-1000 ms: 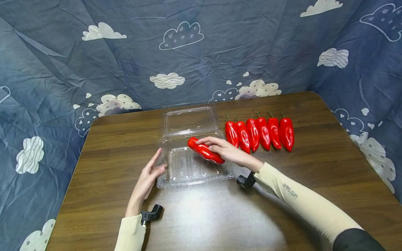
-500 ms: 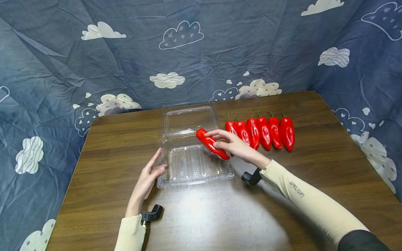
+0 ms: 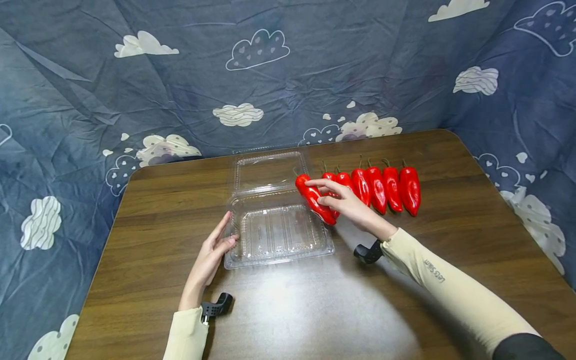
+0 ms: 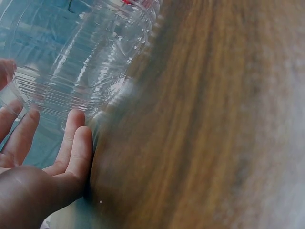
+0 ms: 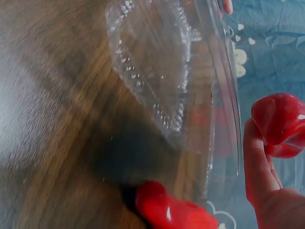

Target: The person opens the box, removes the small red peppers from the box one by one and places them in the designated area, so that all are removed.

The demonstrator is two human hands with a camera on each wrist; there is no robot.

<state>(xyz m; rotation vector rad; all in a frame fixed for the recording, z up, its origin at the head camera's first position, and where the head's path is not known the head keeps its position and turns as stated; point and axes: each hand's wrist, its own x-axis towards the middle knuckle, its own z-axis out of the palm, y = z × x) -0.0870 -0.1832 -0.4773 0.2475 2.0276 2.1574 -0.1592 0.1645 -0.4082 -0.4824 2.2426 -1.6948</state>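
Observation:
My right hand [image 3: 344, 202] holds a glossy red pepper [image 3: 310, 199] between fingers and thumb, over the right edge of a clear plastic clamshell box [image 3: 274, 257]. The pepper is tilted, its stem end toward the back. In the right wrist view its rounded tip [image 5: 279, 119] shows beside the fingers, clear of the table. My left hand [image 3: 209, 257] rests against the box's left side, fingers fairly straight. In the left wrist view the fingertips [image 4: 76, 119] touch the ribbed clear wall. The box lies with its lid [image 3: 270, 172] folded back, and nothing shows inside its base.
Several red peppers [image 3: 377, 190] lie in a row, stems to the back, right of the box; my right hand partly covers the leftmost ones. The brown wooden table [image 3: 153, 210] ends at the back against a blue cloud-patterned cloth [image 3: 193, 90].
My right hand has moved right and a little back with the pepper, from over the middle of the box base to its right edge. The left hand and box have stayed put.

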